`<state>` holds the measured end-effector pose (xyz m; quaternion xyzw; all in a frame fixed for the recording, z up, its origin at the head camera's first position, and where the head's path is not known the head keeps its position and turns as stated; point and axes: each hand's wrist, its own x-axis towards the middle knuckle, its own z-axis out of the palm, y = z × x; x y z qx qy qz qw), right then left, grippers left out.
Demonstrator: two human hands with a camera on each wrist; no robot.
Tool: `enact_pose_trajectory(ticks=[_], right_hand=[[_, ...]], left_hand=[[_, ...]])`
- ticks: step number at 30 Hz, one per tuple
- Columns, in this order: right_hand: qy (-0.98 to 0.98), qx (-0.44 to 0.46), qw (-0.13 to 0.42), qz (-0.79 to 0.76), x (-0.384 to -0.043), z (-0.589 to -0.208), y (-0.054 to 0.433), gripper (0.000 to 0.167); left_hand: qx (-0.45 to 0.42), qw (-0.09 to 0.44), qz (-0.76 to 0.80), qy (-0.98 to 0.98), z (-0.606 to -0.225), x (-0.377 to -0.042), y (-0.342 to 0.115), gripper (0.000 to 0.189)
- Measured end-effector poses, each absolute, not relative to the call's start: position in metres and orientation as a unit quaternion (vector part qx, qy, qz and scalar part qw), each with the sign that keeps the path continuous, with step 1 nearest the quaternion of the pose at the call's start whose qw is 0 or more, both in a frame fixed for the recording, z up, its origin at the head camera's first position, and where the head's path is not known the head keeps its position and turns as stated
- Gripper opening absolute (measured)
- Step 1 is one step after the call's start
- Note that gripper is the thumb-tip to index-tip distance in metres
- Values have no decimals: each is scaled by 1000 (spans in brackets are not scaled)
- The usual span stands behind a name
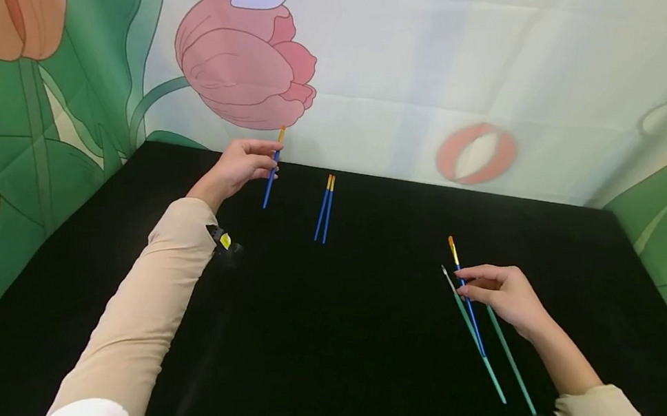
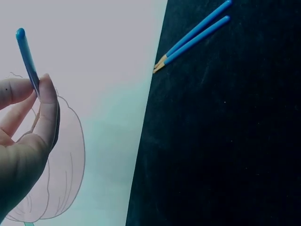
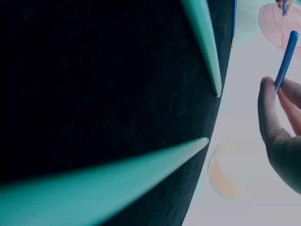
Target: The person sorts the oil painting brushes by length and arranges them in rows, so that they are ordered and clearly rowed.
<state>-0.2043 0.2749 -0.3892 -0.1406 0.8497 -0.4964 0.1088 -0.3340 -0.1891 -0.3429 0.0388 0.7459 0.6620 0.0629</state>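
Note:
My left hand (image 1: pixel 238 167) pinches a blue paintbrush (image 1: pixel 269 190) between thumb and fingers near the far edge of the black table, bristles up. In the left wrist view the blue handle end (image 2: pixel 27 56) sticks out above the fingertips. My right hand (image 1: pixel 506 297) pinches another blue paintbrush (image 1: pixel 476 326) near its ferrule, its orange bristles pointing away from me. Beneath that hand lie two green-handled paintbrushes, one (image 1: pixel 494 377) under the held brush and the other (image 1: pixel 511 360) to its right, its front part hidden by the hand.
Two more blue paintbrushes (image 1: pixel 327 218) lie side by side at the back of the black table (image 1: pixel 323 345), right of my left hand. Behind the table's far edge hangs a curtain (image 1: pixel 388 69) printed with flowers. Each sleeve cuff carries a small dark wrist camera (image 1: pixel 222 239).

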Motion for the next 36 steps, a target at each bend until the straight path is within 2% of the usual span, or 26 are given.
enact_pose_trajectory(ticks=[36], right_hand=[[854,-151,94,-488,-213,-377,270,31]], left_hand=[[53,92,608,787,-385,-357,-150,46]])
